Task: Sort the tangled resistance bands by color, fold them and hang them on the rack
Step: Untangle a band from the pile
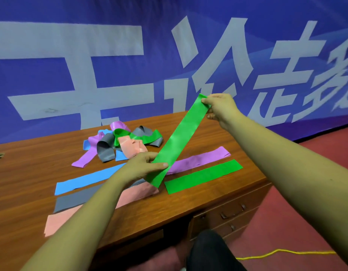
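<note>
A green band point(177, 141) is stretched flat and slanted above the wooden table point(32, 165). My left hand point(143, 167) pinches its lower end and my right hand point(220, 108) grips its upper end. Flat on the table lie a second green band point(204, 176), a purple band point(198, 160), a blue band point(87, 179), a grey band point(75, 199) and a pink band point(59, 222), partly hidden by my left arm. Behind them sits a tangled pile point(122, 142) of purple, blue, grey, green and pink bands. No rack is in view.
A blue banner point(110, 65) with large white characters hangs right behind the table. Drawers with metal handles point(231, 212) sit under the table's right end. Red floor point(286, 222) lies to the right, with a yellow cord point(282, 252) across it. My dark-clad knee point(210, 251) is below.
</note>
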A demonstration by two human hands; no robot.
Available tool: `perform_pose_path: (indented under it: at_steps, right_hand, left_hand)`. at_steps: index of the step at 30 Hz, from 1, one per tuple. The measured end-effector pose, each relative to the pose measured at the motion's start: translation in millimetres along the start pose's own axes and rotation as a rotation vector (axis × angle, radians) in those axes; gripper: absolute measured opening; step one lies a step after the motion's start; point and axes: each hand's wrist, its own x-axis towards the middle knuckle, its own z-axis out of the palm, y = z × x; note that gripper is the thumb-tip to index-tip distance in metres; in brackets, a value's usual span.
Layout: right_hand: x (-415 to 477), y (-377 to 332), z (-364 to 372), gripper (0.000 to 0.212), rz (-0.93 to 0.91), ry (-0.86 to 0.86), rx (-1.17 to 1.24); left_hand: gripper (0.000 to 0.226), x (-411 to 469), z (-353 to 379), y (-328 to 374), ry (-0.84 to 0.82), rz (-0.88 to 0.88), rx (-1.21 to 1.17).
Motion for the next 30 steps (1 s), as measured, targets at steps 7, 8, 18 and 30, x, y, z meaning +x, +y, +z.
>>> perform_pose_path:
  at_steps: [7, 8, 18, 30]
  right_hand:
    - [-10.0, 81.3, -50.6, 0.016, 0.157, 0.1, -0.028]
    - [-13.4, 92.8, -56.7, 0.014, 0.175, 0.104, -0.029]
    - [-20.9, 179.1, -95.3, 0.005, 0.235, 0.171, -0.332]
    - [-25.2, 211.0, -94.2, 0.015, 0.112, 0.115, -0.666]
  left_hand:
    - [0.007, -6.0, 18.6, -22.7, 0.125, -0.066, -0.046]
    - [0.008, -5.0, 22.4, -25.9, 0.149, -0.08, -0.031]
    - [0.021, 4.4, 56.1, -58.7, 0.34, -0.026, 0.26]
    - [0.02, 12.4, 79.0, -72.5, 0.324, 0.073, 0.598]
